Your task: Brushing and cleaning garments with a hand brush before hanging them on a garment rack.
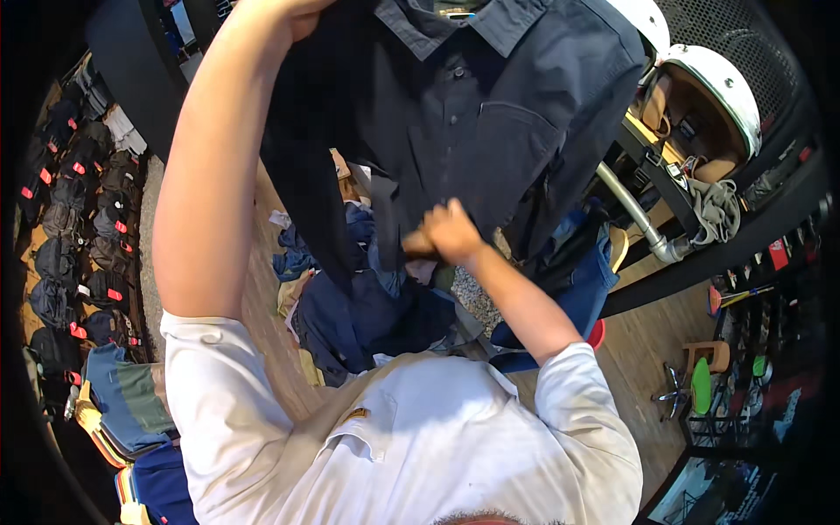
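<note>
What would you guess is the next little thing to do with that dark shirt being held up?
Probably slide the right hand down the button placket. The left hand holds the dark shirt up high, while the right pinches its front edge low down, where the cloth hangs loose above the pile of clothes.

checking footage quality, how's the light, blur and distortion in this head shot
Head view: strong fisheye bend with black vignette corners; bright, slightly blown light on the white helmet; the dark shirt held by the left hand and right hand reads underexposed; the backpacks at the left rim look soft.
</note>
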The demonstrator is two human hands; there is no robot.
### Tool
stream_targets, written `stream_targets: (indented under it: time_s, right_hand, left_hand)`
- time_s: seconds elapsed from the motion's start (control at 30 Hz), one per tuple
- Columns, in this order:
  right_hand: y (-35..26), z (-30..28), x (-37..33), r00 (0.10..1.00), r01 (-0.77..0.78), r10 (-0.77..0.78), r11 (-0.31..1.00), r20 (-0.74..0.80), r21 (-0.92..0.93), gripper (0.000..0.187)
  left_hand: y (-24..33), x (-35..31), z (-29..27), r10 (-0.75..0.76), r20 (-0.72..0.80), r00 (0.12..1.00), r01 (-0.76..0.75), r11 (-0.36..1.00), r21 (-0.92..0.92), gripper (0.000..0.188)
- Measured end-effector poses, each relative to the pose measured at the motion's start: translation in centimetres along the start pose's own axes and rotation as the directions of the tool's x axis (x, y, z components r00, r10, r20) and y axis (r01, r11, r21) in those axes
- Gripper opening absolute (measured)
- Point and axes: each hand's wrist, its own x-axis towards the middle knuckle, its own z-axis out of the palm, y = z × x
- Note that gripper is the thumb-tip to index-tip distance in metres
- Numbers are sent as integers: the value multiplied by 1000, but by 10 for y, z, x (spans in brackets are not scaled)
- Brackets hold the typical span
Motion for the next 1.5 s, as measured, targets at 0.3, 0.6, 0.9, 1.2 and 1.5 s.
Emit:
stream_targets:
  time_s: [0.3, 0.6, 0.9, 1.2, 1.5]
  right_hand:
    - [-19, -200, 28, 797, 286, -13, 889, -604, 358, 20]
    - [5, -60, 38, 921, -179, 188, 982, -341, 58, 35]
    - [-44, -153, -47, 936, 91, 244, 534, -256, 840, 46]
    - [-22, -158, -16, 503, -190, 672, 699, -543, 689, 62]
    - [26, -90, -33, 281, -477, 876, 482, -392, 735, 50]
  left_hand:
    - [-47, 3, 4, -49, 76, 996, 53, 998, -46, 35]
    - [-41, -13, 22, -80, 35, 996, 84, 988, -126, 32]
    - [-108, -98, -12, -54, -156, 986, 88, 972, 219, 37]
    - [-145, -219, 50, -230, -373, 899, 288, 951, 108, 32]
    - [-151, -289, 37, -293, -458, 839, 373, 923, 92, 29]
